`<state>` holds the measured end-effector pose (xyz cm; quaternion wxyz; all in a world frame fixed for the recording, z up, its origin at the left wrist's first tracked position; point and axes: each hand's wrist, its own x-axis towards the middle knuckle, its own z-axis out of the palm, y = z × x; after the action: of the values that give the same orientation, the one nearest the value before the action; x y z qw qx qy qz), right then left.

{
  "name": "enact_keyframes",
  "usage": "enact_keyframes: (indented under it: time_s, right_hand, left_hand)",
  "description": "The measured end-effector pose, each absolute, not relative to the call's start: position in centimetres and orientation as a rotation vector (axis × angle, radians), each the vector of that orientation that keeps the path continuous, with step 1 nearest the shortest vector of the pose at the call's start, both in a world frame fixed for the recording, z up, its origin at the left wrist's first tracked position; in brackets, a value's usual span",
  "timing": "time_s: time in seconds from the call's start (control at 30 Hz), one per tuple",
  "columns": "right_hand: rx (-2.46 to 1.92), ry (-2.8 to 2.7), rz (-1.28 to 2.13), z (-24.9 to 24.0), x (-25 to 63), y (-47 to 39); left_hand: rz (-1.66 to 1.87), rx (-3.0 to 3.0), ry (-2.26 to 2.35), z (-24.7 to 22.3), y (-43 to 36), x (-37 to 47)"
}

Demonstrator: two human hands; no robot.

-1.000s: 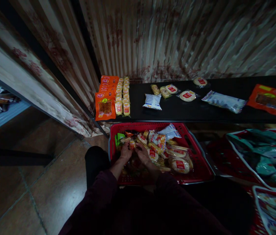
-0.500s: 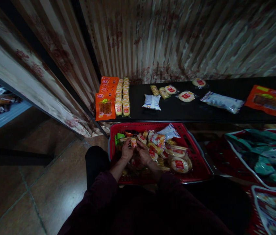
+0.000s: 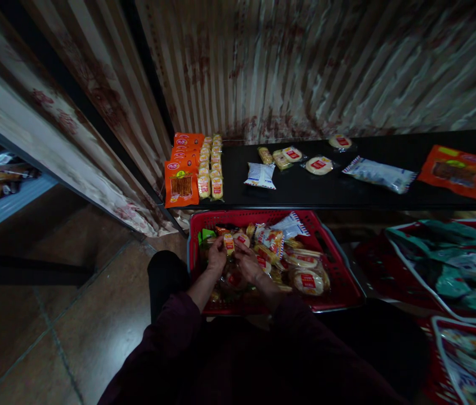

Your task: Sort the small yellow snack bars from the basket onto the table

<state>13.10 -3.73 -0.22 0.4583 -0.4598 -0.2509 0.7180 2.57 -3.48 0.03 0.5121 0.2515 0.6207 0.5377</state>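
Observation:
Over the red basket (image 3: pixel 339 264), my left hand (image 3: pixel 218 256) is closed on a small yellow snack pack (image 3: pixel 229 244) with an orange-red label. My right hand (image 3: pixel 246 263) is close beside it, its fingertips at the pack's right edge; whether they grip it is too dark to tell. Round wrapped crackers (image 3: pixel 309 282) and a red-and-white bag (image 3: pixel 272 239) lie in the basket to the right of my hands. On the black shelf (image 3: pixel 238 197) beyond, orange packets (image 3: pixel 182 183) stand in a row beside two rows of small yellow packs (image 3: pixel 216 187).
Loose on the shelf are a small white bag (image 3: pixel 260 175), round crackers (image 3: pixel 319 165), a longer bag (image 3: pixel 379 174) and an orange packet (image 3: pixel 456 171). Baskets with teal packets (image 3: pixel 457 264) and other bags (image 3: pixel 472 360) are at the right. A metal post (image 3: pixel 149 62) rises at the shelf's left end.
The small pack in my left hand now shows more of its labelled face. My hands have shifted only slightly, and the view has moved a little.

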Motion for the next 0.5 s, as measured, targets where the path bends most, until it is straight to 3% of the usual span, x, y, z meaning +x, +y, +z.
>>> enact_keyframes:
  time_s: [0.5]
  right_hand:
    - [-1.183, -0.623, 1.705, -0.8, 12.9, -4.0]
  left_hand:
    - [1.343, 0.526, 1.694, -0.9, -3.4, 3.3]
